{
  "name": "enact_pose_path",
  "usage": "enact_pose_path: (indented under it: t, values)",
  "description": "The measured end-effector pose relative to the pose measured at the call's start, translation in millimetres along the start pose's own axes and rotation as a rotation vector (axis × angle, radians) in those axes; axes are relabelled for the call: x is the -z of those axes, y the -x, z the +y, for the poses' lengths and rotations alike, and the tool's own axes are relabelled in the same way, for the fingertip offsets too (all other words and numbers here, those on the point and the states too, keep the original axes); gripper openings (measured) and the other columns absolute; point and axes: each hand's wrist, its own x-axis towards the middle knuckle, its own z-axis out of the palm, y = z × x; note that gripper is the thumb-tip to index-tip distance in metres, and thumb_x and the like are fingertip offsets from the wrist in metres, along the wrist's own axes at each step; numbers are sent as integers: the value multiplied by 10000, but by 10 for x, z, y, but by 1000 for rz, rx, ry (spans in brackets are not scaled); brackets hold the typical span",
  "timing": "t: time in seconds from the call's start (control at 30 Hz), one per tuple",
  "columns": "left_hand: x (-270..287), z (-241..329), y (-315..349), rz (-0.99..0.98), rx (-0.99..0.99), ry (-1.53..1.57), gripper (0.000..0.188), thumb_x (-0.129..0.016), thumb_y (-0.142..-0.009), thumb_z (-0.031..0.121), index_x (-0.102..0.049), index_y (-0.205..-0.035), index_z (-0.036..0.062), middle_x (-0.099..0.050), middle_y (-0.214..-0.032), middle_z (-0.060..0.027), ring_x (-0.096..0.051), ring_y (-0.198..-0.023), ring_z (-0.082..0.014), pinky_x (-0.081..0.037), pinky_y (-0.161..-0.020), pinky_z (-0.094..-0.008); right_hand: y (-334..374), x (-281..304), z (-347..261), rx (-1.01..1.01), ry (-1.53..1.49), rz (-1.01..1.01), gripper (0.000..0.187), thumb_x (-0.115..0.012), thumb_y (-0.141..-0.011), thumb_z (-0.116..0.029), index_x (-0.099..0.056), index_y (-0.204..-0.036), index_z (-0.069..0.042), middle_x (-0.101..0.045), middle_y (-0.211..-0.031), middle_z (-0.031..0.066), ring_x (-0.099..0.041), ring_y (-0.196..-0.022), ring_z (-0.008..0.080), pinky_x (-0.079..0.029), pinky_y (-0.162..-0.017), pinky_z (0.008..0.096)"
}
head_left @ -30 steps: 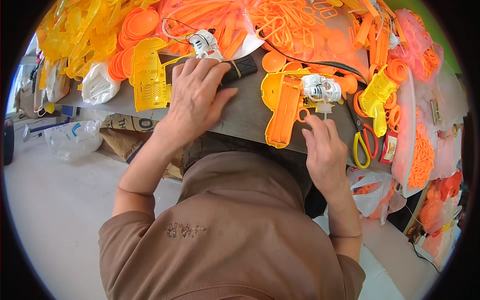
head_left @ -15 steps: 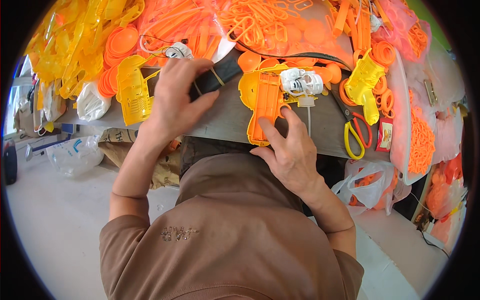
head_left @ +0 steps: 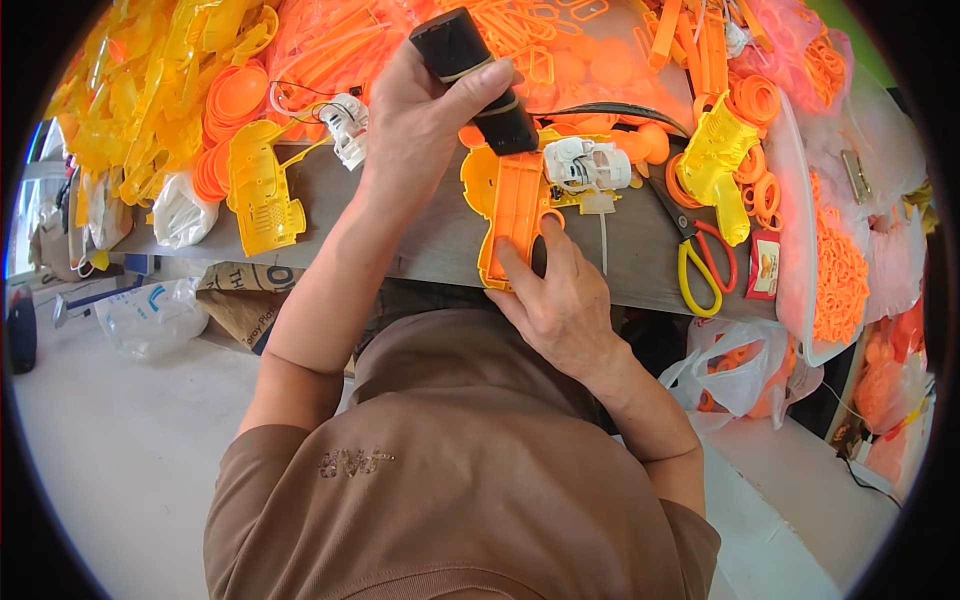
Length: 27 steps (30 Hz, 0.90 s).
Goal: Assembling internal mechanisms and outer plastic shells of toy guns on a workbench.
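Observation:
My left hand point(head_left: 412, 125) is closed around a black oblong block point(head_left: 462, 48) with rubber bands about it. The block is tilted, and its lower end is over the top of an orange trough-shaped part point(head_left: 512, 205). That part lies in a yellow plastic shell half point(head_left: 476, 180) on the table's front edge. My right hand point(head_left: 565, 310) grips the shell's near end, thumb at the edge and fingers on the orange part. Beside it, a white plastic mechanism point(head_left: 585, 165) sits at the shell's right side.
Another yellow shell half point(head_left: 258, 190) lies to the left, near a white motor unit point(head_left: 346, 130). Scissors point(head_left: 700, 260), a red packet point(head_left: 764, 265) and a yellow shell point(head_left: 715, 165) lie right. Piles of orange parts point(head_left: 340, 50) and yellow parts point(head_left: 165, 90) fill the back.
My left hand has lifted the black block and moved it right, turning it toward upright above the orange part. The shell and my right hand have shifted slightly left.

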Motion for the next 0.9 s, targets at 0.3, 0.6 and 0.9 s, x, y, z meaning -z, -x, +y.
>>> enact_pose_path:
  t: [0.3,0.6,0.9]
  values:
    - [5,-7,-154,-66,-25,-114,292,-672,-824,41,-526,-1063,-42,-650,-910,-105,-658,-813,-174,-547,-734,-297,-1,23,42,12,-30,7,551,-782,-647,-256,-588,-1130,-77,-465,-1146,271,-597,-804,293,-500,-653,331]
    - [4,24,-126,-90,86,-176,310,-655,-816,5,-495,-1076,-46,-649,-923,-138,-661,-828,-214,-550,-765,-340,17,-31,106,23,-114,14,552,-766,-663,-278,-573,-1140,-79,-466,-1109,252,-566,-742,265,-477,-618,320]
    - [-13,-41,-14,-161,-170,-295,272,-633,-786,-48,-476,-1007,-37,-650,-904,-205,-656,-831,-279,-534,-763,-380,24,-161,201,82,-103,162,457,-730,-695,-283,-614,-1076,-58,-500,-1051,220,-504,-628,186,-407,-515,286]
